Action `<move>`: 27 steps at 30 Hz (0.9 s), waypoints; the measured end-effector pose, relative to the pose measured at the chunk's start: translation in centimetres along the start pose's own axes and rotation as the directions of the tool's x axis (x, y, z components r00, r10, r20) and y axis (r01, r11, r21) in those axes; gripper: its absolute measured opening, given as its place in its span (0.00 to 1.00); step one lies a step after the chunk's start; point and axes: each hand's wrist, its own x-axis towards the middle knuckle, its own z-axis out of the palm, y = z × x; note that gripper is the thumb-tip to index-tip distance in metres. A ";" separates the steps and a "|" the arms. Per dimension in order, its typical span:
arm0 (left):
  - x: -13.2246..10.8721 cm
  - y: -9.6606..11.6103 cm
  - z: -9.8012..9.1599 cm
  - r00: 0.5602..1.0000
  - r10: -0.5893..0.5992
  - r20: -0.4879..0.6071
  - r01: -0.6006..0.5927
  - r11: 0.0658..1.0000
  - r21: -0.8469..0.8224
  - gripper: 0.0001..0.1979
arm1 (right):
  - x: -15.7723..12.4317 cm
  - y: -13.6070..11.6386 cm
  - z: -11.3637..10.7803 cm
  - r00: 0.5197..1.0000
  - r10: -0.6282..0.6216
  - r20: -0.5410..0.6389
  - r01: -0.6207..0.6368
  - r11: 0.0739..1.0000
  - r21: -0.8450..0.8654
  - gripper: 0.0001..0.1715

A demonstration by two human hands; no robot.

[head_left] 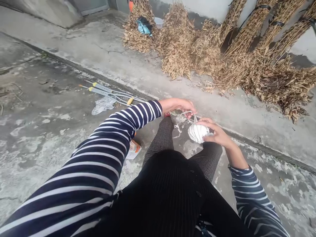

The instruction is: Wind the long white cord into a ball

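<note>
A white ball of string [197, 133] sits a little right of the frame's middle, above the person's dark trousers [160, 140], with the right hand [215, 131] against its right side. That hand is half open and curved: its fingers reach over the upper right of the ball and its thumb lies lower down, so the ball appears held between them. The left hand [186, 107] is above and to the left of the ball, its fingers drawn nearly together on a strand [196, 119] that rises steeply from the ball's top. The relation that matters is this short, near-upright line: the ball lies below and right of the left hand, the right hand is the nearer one, touching it, and the ball is too round to show a clear long axis. A loose tail [177, 131] dangles left of the ball. The left fingertips overlap the string, so the exact pinch is hard to make out, and the right palm is turned out of sight. Left of centre, the striped sleeve [106, 144] partly covers an orange and white package [134, 147], and its print cannot be read.
</note>
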 end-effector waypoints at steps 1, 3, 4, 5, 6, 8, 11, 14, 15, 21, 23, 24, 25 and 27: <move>0.4 0.1 -0.2 0.997 -0.058 0.058 0.053 0.996 0.076 0.10 | 0.2 0.2 0.2 1.000 0.002 -0.026 0.000 0.997 0.072 0.32; 1.1 0.1 -0.3 0.994 -0.084 0.069 0.071 0.981 0.179 0.09 | 0.5 0.8 0.7 0.995 0.031 -0.092 -0.006 0.964 0.266 0.33; 1.3 0.1 0.0 1.000 -0.020 -0.002 0.020 0.986 0.168 0.08 | 0.6 1.0 1.0 0.990 0.060 -0.127 -0.010 0.931 0.366 0.35; 1.2 -0.1 0.4 0.996 0.049 -0.076 -0.040 0.992 0.122 0.06 | 0.6 1.2 1.2 0.983 0.096 -0.159 -0.014 0.891 0.454 0.37; 0.9 -0.3 0.8 0.986 0.103 -0.130 -0.097 0.994 0.047 0.06 | 0.6 1.3 1.4 0.974 0.134 -0.185 -0.017 0.851 0.524 0.38; -0.3 -0.9 2.0 0.978 0.153 -0.144 -0.173 0.975 -0.137 0.10 | 0.5 1.5 1.6 0.955 0.193 -0.226 -0.011 0.782 0.623 0.38; -2.6 -1.8 3.5 0.985 0.166 -0.040 -0.169 0.921 -0.351 0.18 | 0.4 1.5 1.4 0.932 0.245 -0.268 0.027 0.688 0.725 0.37; -3.5 -2.5 4.8 0.986 0.161 0.046 -0.122 0.880 -0.459 0.26 | 0.1 1.4 1.2 0.915 0.290 -0.282 0.063 0.587 0.807 0.38; -3.3 -2.7 5.2 0.986 0.160 0.046 -0.120 0.873 -0.473 0.28 | 0.0 1.3 1.3 0.907 0.307 -0.288 0.076 0.555 0.828 0.38; -1.0 -3.3 7.7 0.981 0.190 -0.027 -0.186 0.912 -0.366 0.17 | -1.4 0.5 2.7 0.840 0.394 -0.374 0.183 0.443 0.878 0.39; -0.6 -3.3 8.2 0.975 0.221 -0.025 -0.218 0.925 -0.312 0.11 | -1.9 -0.1 3.0 0.823 0.376 -0.425 0.243 0.443 0.863 0.43; -0.5 -3.2 8.4 0.972 0.235 -0.022 -0.231 0.929 -0.290 0.10 | -2.1 -0.5 3.0 0.817 0.363 -0.448 0.266 0.452 0.851 0.45; -0.5 -3.1 8.6 0.969 0.245 -0.018 -0.241 0.932 -0.272 0.09 | -2.3 -0.8 3.0 0.811 0.351 -0.468 0.281 0.467 0.838 0.47; -0.7 -2.9 8.9 0.967 0.256 -0.015 -0.251 0.935 -0.252 0.12 | -2.7 -1.4 2.7 0.803 0.334 -0.494 0.288 0.508 0.812 0.49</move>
